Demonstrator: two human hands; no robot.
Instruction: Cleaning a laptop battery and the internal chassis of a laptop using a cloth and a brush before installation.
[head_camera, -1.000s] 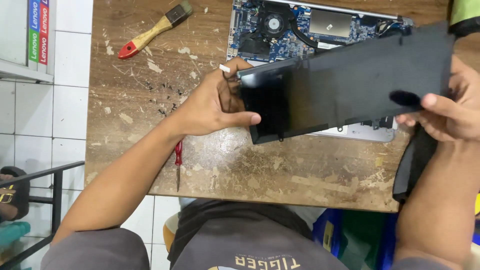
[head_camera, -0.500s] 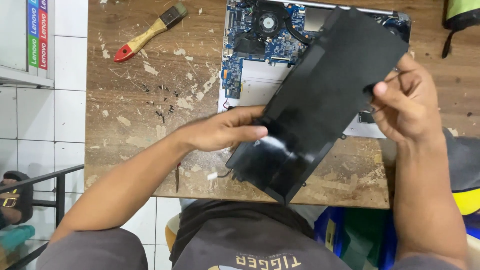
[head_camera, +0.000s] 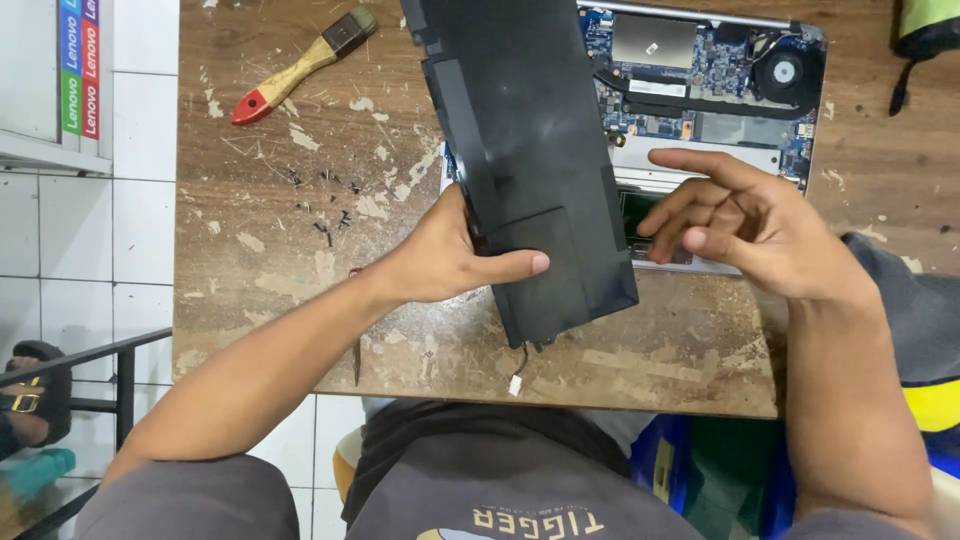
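Scarred wooden bench (head_camera: 300, 300) | black battery pack (head_camera: 530, 170) pinched one-handed by left hand (head_camera: 450, 262) | right hand (head_camera: 750, 225) open, empty | pack may slip onto exposed laptop board (head_camera: 700, 70)

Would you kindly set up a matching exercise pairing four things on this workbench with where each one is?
Things:
1. flat black battery pack
2. wooden-handled paintbrush with red tip
3. small black screws
4. round cooling fan

Places:
A. scattered on the bare wood, left of the opened laptop
B. top right corner of the laptop
C. gripped in the left hand
D. far left part of the table

Pairs: 1-C, 2-D, 3-A, 4-B
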